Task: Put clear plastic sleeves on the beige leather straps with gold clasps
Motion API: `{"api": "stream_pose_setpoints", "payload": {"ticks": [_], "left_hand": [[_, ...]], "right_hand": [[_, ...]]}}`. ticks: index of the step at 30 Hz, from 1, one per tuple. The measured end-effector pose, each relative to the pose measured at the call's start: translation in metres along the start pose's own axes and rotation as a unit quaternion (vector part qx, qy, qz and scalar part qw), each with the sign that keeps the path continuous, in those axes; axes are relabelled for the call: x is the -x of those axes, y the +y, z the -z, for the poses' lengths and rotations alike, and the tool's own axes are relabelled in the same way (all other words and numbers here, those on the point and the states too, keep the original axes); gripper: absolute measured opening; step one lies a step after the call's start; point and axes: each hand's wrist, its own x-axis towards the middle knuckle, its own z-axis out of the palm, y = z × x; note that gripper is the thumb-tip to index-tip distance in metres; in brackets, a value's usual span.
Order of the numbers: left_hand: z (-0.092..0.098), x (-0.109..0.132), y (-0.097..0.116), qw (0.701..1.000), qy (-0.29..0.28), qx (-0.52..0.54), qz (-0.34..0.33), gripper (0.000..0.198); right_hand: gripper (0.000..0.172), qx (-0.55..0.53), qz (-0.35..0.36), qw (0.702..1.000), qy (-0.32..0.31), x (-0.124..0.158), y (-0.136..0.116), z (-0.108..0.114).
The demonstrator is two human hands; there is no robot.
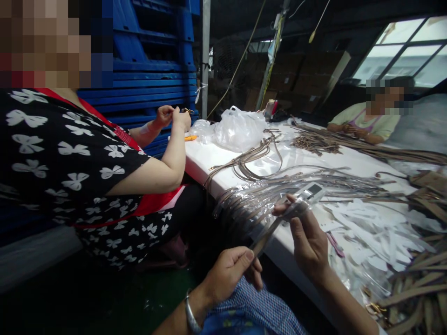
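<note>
Between my two hands runs a brown strap [268, 232], tilted up to the right over the table's near edge. My left hand [228, 270] pinches its lower end between thumb and fingers. At the upper end, my right hand [310, 242] has its fingers closed around a clear plastic bag [310, 193] with a pale panel and a dark rectangle on it. The strap's upper part seems to lie within this bag, though my fingers partly cover it. Just behind, several bagged straps [251, 197] lie side by side on the white table [199, 158].
White paper strips [370, 228] and pink-handled scissors [335, 244] lie to the right. Brown straps [419, 288] are heaped at the near right corner. A white plastic bag [240, 128] sits at the far side. One co-worker [104, 153] sits left, another [366, 118] across.
</note>
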Motion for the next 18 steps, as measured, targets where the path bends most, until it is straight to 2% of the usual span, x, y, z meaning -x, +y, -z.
{"api": "stream_pose_setpoints", "payload": {"ticks": [3, 5, 8, 10, 12, 14, 15, 16, 18], "left_hand": [[-0.006, 0.010, 0.002, 0.998, -0.030, 0.046, 0.039, 0.045], [-0.009, 0.017, 0.006, 0.997, -0.021, 0.058, 0.045, 0.044], [-0.008, 0.025, 0.015, 0.996, 0.032, 0.073, 0.052, 0.042], [-0.002, 0.028, 0.021, 0.993, 0.060, 0.073, 0.071, 0.042], [0.009, 0.028, 0.026, 0.992, 0.078, 0.039, 0.088, 0.043], [0.023, 0.027, 0.029, 0.988, 0.119, -0.066, 0.068, 0.043], [0.029, 0.027, 0.031, 0.975, 0.162, -0.148, 0.035, 0.040], [0.033, 0.028, 0.031, 0.947, 0.212, -0.241, -0.013, 0.035], [0.036, 0.030, 0.028, 0.862, 0.281, -0.405, -0.117, 0.021]], "right_hand": [[0.037, 0.143, 0.121, 0.981, -0.053, 0.006, 0.026, 0.000], [0.038, 0.173, 0.174, 0.960, -0.133, 0.013, 0.042, -0.002], [0.039, 0.176, 0.203, 0.931, -0.248, 0.029, 0.053, -0.007], [0.029, 0.170, 0.197, 0.922, -0.286, 0.041, 0.049, -0.010], [0.025, 0.150, 0.129, 0.933, -0.300, 0.051, 0.040, -0.011], [0.029, 0.090, -0.008, 0.944, -0.317, 0.055, 0.029, -0.011], [0.033, 0.042, -0.089, 0.939, -0.330, 0.056, 0.024, -0.010], [0.036, -0.012, -0.170, 0.924, -0.342, 0.055, 0.019, -0.010], [0.041, -0.113, -0.297, 0.877, -0.359, 0.053, 0.012, -0.008]]}}
